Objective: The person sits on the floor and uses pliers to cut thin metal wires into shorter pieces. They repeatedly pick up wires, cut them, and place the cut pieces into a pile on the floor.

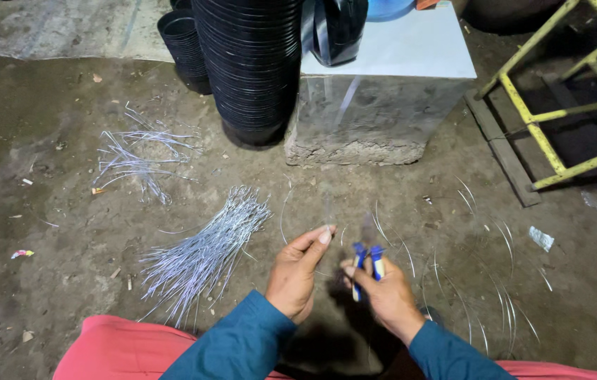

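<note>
My left hand (pixel 297 273) pinches a thin, nearly invisible wire (pixel 328 211) between thumb and forefinger, just above the dirt floor. Close to its right, my right hand (pixel 383 292) grips blue-handled pliers (pixel 367 259), whose jaws point up and look blurred. A bundle of straight silvery wire pieces (pixel 203 257) lies on the ground left of my left hand. A looser, bent heap of wires (pixel 137 158) lies farther left and back. Both arms wear teal sleeves.
Tall stacks of black plastic pots (pixel 253 67) stand at the back beside a white-topped concrete block (pixel 383 91). A yellow metal frame (pixel 559 105) is at the right. Curved wire offcuts (pixel 495 281) lie scattered on the ground at right. Pink cloth (pixel 123 352) covers my lap.
</note>
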